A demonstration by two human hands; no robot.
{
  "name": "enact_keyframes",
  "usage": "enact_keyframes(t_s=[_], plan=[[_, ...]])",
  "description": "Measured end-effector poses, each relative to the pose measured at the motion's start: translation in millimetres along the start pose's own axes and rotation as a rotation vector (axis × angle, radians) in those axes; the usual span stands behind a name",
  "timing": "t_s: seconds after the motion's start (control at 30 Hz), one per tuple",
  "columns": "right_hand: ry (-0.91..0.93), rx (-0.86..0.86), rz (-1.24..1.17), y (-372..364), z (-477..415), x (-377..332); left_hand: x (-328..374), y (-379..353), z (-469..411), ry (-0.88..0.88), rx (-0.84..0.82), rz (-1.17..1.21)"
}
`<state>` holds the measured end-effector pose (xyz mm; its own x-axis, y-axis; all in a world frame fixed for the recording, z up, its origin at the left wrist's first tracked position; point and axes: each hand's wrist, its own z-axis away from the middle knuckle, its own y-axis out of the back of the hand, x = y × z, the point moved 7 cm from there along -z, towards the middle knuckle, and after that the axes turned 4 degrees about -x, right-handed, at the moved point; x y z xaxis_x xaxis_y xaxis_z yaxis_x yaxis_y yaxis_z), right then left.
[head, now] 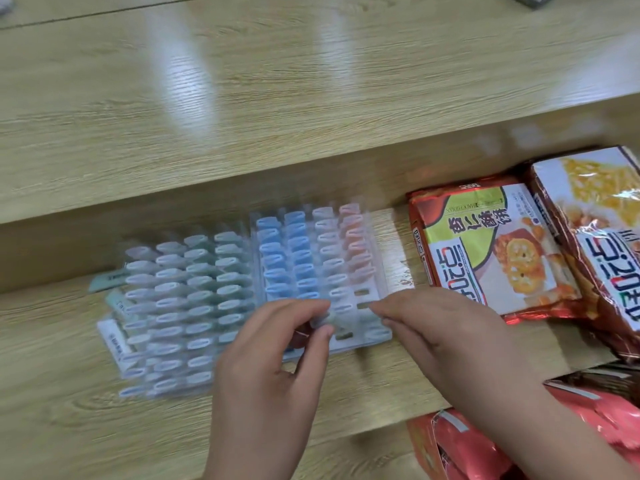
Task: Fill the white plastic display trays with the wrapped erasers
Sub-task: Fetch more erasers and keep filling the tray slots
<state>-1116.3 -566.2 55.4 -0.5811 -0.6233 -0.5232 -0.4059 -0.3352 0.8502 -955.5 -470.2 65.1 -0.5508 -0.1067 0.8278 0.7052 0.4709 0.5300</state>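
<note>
As left hand [277, 358] and right hand [433, 327] pinch pale wrapped erasers [320, 320], the slotted plastic tray [350, 344] lies flat.

Bright overhead light is laying pale glare streaks across the wooden surface [242, 98] beyond the left hand [273, 358]. Motion blur is softening everything, and straight edges are bowing toward the frame's borders.

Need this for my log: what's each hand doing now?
Left hand: pinches a pale wrapped eraser.
Right hand: fingertips pinched at the tray; what they hold is blurred.
</note>
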Motion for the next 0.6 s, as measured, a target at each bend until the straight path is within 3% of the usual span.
enact_keyframes(t_s=[0.2, 0.37, 0.6], plan=[[-0.017, -0.095, -0.132, 6, -2, 2, 12, -1, -5, -0.013, 0.0, -0.001], [0.011, -0.014, -0.275, 21, -11, -15, 30, -10, -17, -0.098, -0.013, -0.021], [0.074, 0.132, -0.288, 26, -14, -21, 36, -10, -11, -0.115, -0.034, 0.061]])
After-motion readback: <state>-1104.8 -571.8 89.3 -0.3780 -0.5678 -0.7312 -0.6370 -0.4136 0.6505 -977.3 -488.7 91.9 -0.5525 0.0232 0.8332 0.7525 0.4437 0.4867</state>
